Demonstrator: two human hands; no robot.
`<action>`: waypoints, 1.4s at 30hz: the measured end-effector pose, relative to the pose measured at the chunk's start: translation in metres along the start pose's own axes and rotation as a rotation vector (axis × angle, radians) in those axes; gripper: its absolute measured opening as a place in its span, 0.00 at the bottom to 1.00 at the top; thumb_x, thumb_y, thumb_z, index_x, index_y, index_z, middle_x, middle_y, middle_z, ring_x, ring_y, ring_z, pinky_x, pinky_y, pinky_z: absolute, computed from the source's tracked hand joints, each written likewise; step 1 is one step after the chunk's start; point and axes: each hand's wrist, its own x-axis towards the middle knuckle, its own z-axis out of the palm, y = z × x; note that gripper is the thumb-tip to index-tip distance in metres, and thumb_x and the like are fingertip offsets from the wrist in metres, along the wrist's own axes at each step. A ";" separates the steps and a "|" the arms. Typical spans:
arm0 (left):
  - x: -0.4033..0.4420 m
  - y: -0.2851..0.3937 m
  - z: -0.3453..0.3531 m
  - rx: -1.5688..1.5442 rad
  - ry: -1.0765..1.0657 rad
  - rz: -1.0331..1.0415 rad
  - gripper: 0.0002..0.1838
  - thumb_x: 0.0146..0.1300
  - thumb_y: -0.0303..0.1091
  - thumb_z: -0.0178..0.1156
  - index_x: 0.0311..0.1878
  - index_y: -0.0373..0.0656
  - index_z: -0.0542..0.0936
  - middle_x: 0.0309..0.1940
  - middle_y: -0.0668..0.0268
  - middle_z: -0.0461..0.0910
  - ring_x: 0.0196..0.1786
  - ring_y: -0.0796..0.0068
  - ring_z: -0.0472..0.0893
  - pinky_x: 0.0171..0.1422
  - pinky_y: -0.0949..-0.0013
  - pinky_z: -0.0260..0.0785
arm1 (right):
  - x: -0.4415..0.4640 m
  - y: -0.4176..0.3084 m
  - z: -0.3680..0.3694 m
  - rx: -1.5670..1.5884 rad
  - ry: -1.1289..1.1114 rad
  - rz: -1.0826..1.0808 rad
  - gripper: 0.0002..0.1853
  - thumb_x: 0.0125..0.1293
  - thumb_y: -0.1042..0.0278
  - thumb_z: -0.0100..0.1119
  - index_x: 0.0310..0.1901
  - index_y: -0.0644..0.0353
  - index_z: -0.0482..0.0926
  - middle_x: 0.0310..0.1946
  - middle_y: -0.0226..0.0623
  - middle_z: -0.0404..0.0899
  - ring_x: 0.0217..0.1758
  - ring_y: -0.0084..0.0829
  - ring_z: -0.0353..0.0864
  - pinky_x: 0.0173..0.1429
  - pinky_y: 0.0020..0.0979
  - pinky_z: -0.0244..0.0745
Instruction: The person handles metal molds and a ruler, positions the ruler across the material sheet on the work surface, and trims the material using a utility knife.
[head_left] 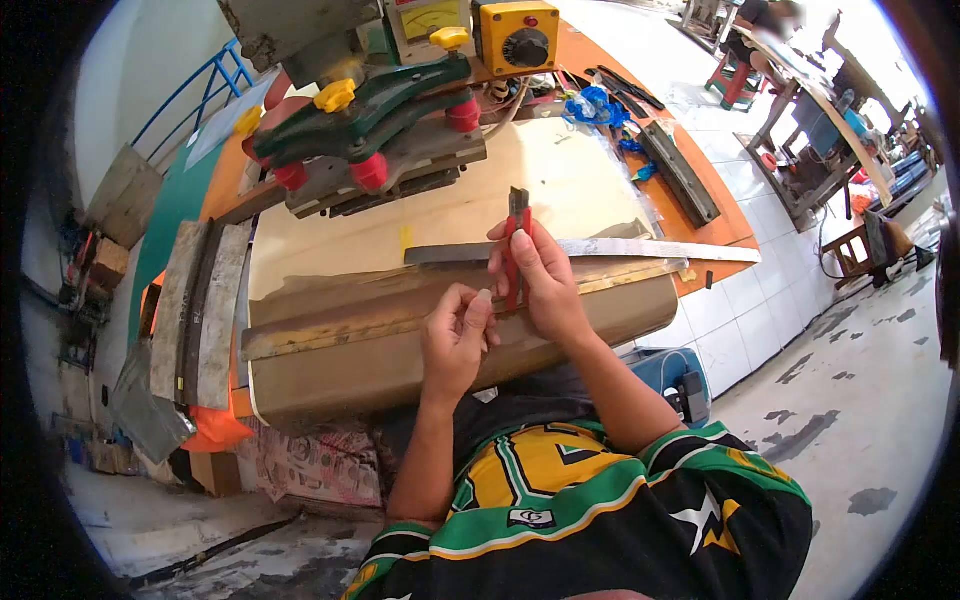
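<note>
red-handled pliers [512, 268] are clasped in the right hand [545, 285]. the left hand [458, 335] curls nearby; whether around anything, i cannot tell.

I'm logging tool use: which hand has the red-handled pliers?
The right hand, wrapped around the red-handled pliers; the left hand, nearer the body, holds no pliers.

The person counts two bare hands, one left hand [458, 340] and one right hand [545, 275], and one red-handled tool [516, 228]. Around them are one long metal strip [620, 248], three yellow knobs [335, 96], at least three red cylinders [370, 172] (only those plainly visible), one yellow control box [492, 35] and one black dial [527, 47].
</note>
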 end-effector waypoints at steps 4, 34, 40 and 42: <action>0.001 0.001 0.001 -0.036 0.011 -0.005 0.15 0.79 0.42 0.58 0.40 0.39 0.76 0.27 0.71 0.78 0.26 0.84 0.78 0.29 0.79 0.66 | 0.003 0.009 -0.002 -0.083 0.044 -0.009 0.19 0.84 0.52 0.46 0.57 0.61 0.74 0.34 0.30 0.78 0.28 0.17 0.74 0.34 0.21 0.71; 0.003 0.000 0.003 -0.029 0.066 0.061 0.15 0.81 0.45 0.54 0.45 0.41 0.74 0.29 0.72 0.75 0.27 0.85 0.74 0.30 0.78 0.64 | -0.003 0.007 0.000 -0.639 -0.061 -0.095 0.17 0.81 0.54 0.52 0.50 0.63 0.72 0.24 0.48 0.75 0.27 0.48 0.76 0.35 0.45 0.71; 0.002 0.000 0.000 0.004 0.056 0.066 0.15 0.81 0.45 0.53 0.44 0.42 0.74 0.29 0.73 0.75 0.27 0.85 0.74 0.31 0.78 0.63 | -0.005 0.003 0.004 -0.675 -0.115 -0.101 0.16 0.80 0.56 0.52 0.49 0.63 0.74 0.25 0.46 0.78 0.27 0.45 0.78 0.35 0.42 0.72; 0.002 -0.002 0.000 -0.047 0.075 0.074 0.14 0.81 0.44 0.54 0.44 0.42 0.75 0.30 0.73 0.76 0.29 0.85 0.74 0.31 0.78 0.64 | -0.005 0.002 0.005 -0.635 -0.140 -0.094 0.16 0.80 0.54 0.51 0.50 0.62 0.75 0.24 0.42 0.78 0.26 0.37 0.78 0.35 0.39 0.73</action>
